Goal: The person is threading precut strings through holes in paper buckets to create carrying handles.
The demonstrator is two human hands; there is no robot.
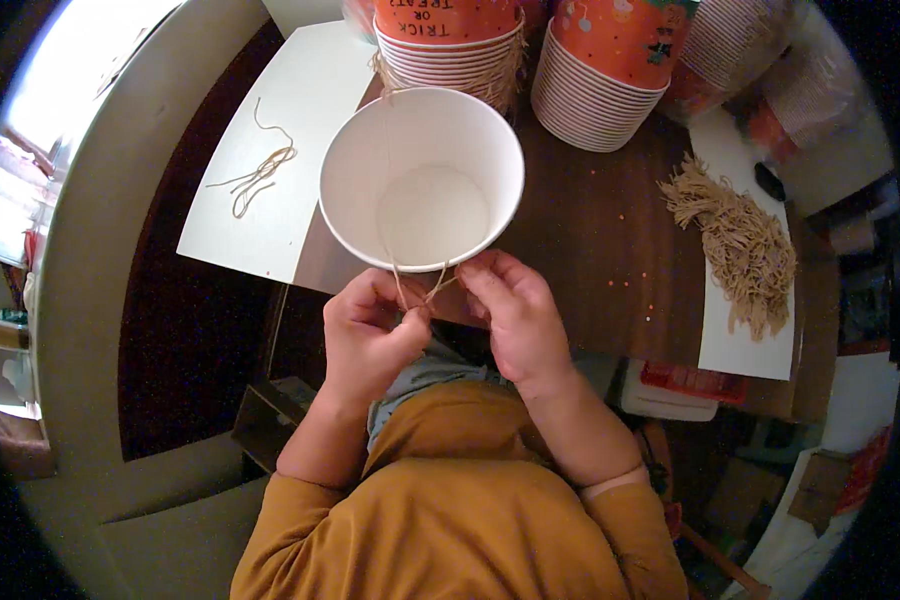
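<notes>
A large white paper bucket (345,190), its open mouth facing up, stands at the near edge of the table in front of me. A thin tan string (438,288) crosses itself just outside the near rim, and one strand runs over the bucket's mouth to the far rim. My left hand (372,325) pinches the string at the left of the crossing. On the right side of it, my right hand (510,310) grips another part of the string close against the rim. Both hands are closed, and their fingertips are partly hidden.
Behind the bucket stand stacks of orange-printed paper buckets (610,60), the left one with tan strings around it. Loose strings (265,165) lie on a white board (240,225) at left. A heap of tan strings (745,245) and a small black object (769,181) are at right.
</notes>
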